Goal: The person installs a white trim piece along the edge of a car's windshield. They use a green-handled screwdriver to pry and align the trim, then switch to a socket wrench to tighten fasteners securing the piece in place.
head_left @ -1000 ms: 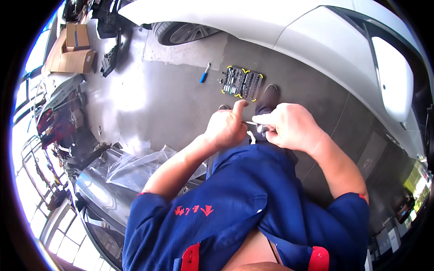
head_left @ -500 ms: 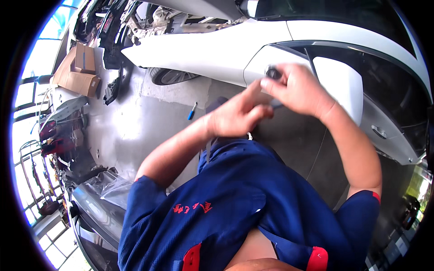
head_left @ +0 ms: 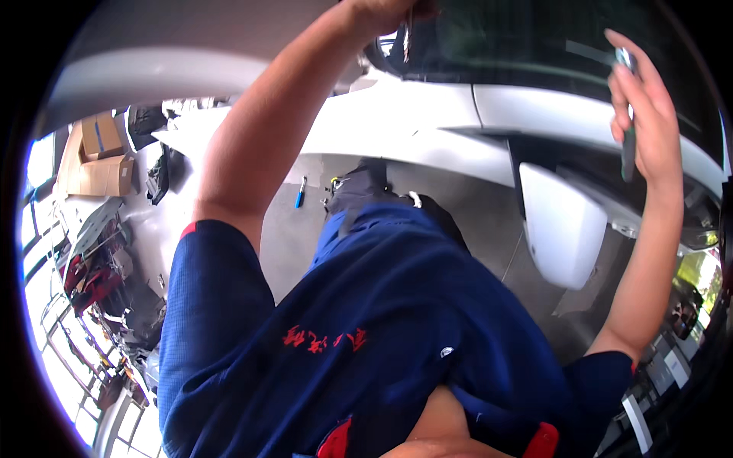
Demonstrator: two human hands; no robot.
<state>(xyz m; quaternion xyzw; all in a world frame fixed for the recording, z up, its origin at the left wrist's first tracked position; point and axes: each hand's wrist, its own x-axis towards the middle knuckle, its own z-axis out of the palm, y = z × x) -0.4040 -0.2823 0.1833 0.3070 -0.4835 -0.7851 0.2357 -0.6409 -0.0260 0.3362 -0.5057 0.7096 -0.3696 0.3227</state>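
Note:
My left hand [head_left: 389, 11] reaches up to the top edge of the view, over the dark windshield area of a white car [head_left: 427, 107]. Its fingers are mostly cut off there; a thin shiny strip [head_left: 407, 40] shows just below them, and I cannot tell whether it is held. Raised at the right, in front of the dark glass [head_left: 527, 46], my right hand [head_left: 647, 114] is closed around a slim hand tool [head_left: 628, 156]. The tool has a shiny metal head and a dark handle. Below, the white side mirror [head_left: 561, 229] sticks out from the car.
A grey curved panel [head_left: 168, 76] spans the upper left. On the floor lies a small blue-handled tool [head_left: 299, 195]. Cardboard boxes [head_left: 99, 172] and loose car parts [head_left: 99, 278] stand at the far left.
Both hands were close together near the mirror. My left hand has moved up to the top edge; my right has swung up and right with the slim tool. The car sits lower in view.

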